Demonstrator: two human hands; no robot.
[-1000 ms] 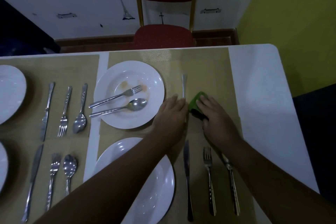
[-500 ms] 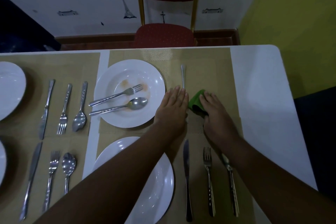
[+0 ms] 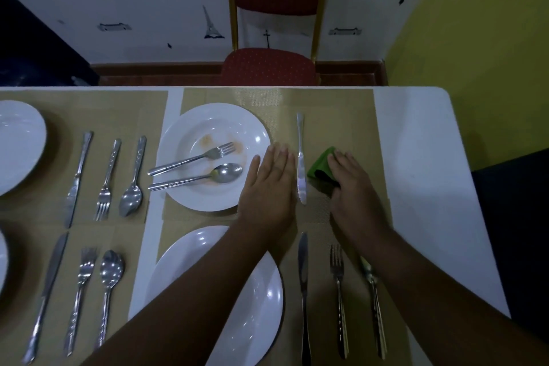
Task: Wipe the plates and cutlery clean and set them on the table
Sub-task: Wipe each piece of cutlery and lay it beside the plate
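Since the earlier frame the left hand [image 3: 269,184] has slid off the knife [image 3: 300,157] toward the plate. The right hand [image 3: 353,184] has drawn its green cloth [image 3: 320,165] a little to the right, so the knife now lies bare between them. It is slim, plain steel, straight on the tan placemat [image 3: 341,116], handle toward the far edge, blade toward the person. The left hand lies flat, fingers straight and together, just beside the blade. The right hand grips the folded cloth close to the blade's other side. The white plate [image 3: 208,202] to the left shows orange smears and carries a fork [image 3: 193,159] and a spoon [image 3: 202,177].
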